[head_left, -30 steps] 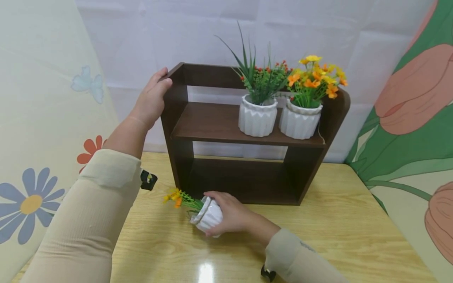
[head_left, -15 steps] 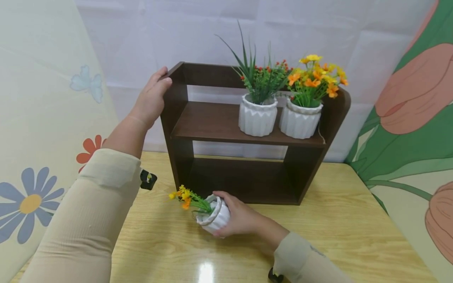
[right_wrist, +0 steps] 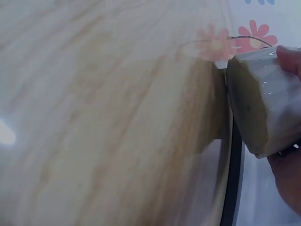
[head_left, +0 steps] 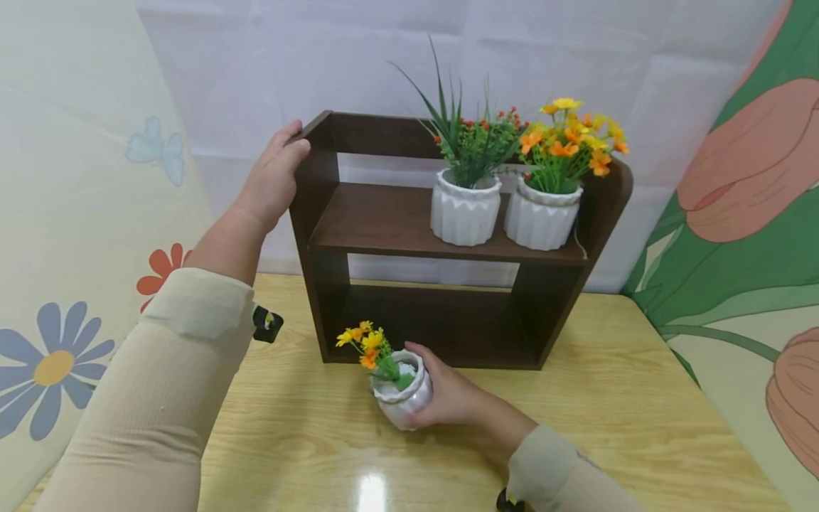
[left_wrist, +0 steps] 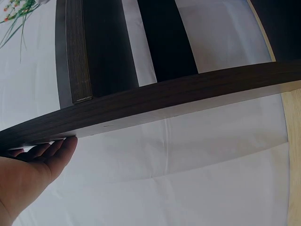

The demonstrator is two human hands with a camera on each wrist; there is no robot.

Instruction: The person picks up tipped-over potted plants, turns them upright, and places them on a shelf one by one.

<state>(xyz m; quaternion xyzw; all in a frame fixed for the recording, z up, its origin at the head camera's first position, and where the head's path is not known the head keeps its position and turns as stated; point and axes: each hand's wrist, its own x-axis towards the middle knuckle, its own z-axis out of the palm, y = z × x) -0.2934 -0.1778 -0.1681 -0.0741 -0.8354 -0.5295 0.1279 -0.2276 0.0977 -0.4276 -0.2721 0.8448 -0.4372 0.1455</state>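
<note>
My right hand [head_left: 448, 391] grips a white fluted flowerpot [head_left: 406, 411] with small yellow and orange flowers [head_left: 370, 343], in front of the shelf. The pot leans left. In the right wrist view, the unglazed bottom of the pot [right_wrist: 247, 108] shows, with fingertips [right_wrist: 289, 59] on its side. My left hand [head_left: 271, 178] rests against the left side panel of the dark brown two-tier shelf [head_left: 377, 217], near its top. In the left wrist view, the left hand's fingers [left_wrist: 61, 155] press the outer face of that panel [left_wrist: 141, 106].
On the upper tier stand a white pot with grass and red berries [head_left: 466, 210] and a white pot with orange and yellow flowers [head_left: 544, 217]. The shelf stands on a wood-grain table [head_left: 307, 434]. Behind hangs a white cloth [head_left: 358, 57].
My right hand has moved rightward with the flowerpot and turned it from lying nearly sideways to more upright, its opening now facing up more. The left hand stays in place on the shelf.
</note>
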